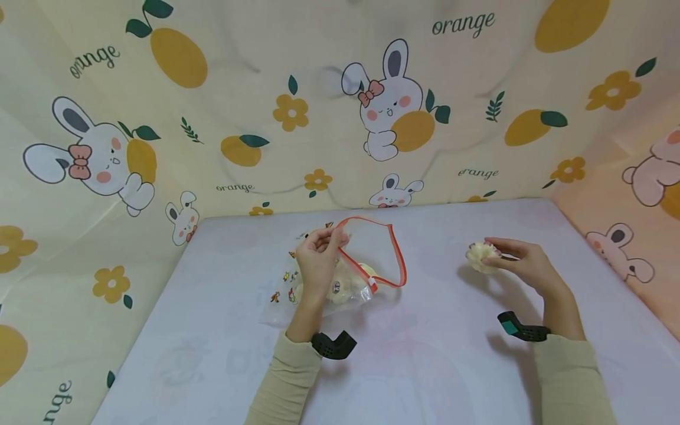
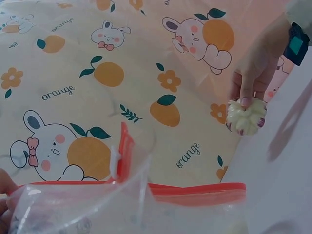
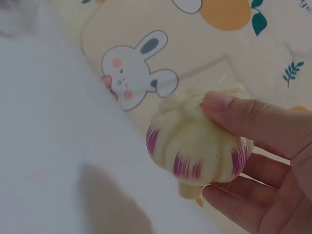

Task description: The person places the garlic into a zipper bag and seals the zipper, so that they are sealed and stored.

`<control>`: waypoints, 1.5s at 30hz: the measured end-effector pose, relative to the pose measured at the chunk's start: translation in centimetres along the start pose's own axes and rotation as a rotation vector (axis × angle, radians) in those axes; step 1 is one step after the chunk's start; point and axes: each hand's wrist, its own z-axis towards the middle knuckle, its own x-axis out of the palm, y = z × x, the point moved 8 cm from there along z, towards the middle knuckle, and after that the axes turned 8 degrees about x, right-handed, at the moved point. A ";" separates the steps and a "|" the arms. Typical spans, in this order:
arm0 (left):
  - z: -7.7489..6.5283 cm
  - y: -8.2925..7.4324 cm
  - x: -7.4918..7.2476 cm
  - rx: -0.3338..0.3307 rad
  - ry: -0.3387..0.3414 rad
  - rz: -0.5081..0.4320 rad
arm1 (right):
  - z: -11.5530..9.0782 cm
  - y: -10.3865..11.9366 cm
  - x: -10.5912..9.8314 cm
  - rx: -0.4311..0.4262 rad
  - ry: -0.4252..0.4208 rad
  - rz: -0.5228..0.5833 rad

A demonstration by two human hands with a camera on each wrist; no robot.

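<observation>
My right hand pinches a garlic bulb between thumb and fingers, above the right side of the table. Cream-coloured and ribbed, the garlic shows purple streaks in the right wrist view, with a tuft of fine roots near the thumb. At the centre-left, my left hand pinches the rim of a clear zip bag printed with small cartoon figures. The bag's red zip edge stands in a wide loop, so its mouth gapes. A white slider sits on that edge. Pale, rounded contents show through the bag, partly hidden.
The white table carries the bag. A printed cloth with rabbits and oranges rises behind it and along both sides. Each wrist wears a black strap mount, the left one and the right one.
</observation>
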 end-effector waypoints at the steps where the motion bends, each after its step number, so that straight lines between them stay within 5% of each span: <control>1: 0.0 0.0 0.0 0.001 0.001 -0.001 | 0.0 0.1 0.1 -0.003 0.000 0.008; 20: -0.1 0.2 -0.3 0.002 -0.019 0.033 | 0.3 2.7 1.2 -0.047 0.008 0.051; 45: 0.0 0.0 -0.1 0.003 -0.009 0.037 | 0.7 8.8 3.8 -0.116 0.046 0.128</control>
